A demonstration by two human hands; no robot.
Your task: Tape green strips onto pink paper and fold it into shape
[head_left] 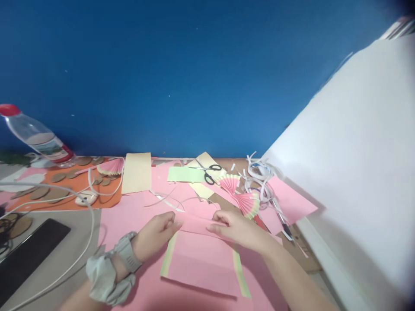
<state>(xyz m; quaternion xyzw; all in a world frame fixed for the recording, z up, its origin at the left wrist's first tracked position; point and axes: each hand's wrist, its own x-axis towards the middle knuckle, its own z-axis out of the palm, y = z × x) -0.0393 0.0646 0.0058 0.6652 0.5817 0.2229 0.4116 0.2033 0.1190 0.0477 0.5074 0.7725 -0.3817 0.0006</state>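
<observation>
Both hands grip the far edge of a pink paper sheet [204, 263] that has yellow and green strips along its two sides. My left hand [158, 231], with a grey watch band and a pale scrunchie on the wrist, pinches the left end. At the right end my right hand [228, 224] holds the edge between thumb and curled fingers. Between the hands the far edge stands as a narrow folded band. Beneath it lies a larger pink sheet [126, 220]. Beyond my right hand are pleated pink paper fans [238, 196] with yellow-green rims.
Scissors [209, 172] lie on green [184, 174] and yellow paper at the back. White paper strips [259, 177] and a pen [285, 229] are at right. On the left are a bottle [42, 138], a white mouse [86, 198], cables and a black phone-like slab [35, 255]. Walls bound the back and right.
</observation>
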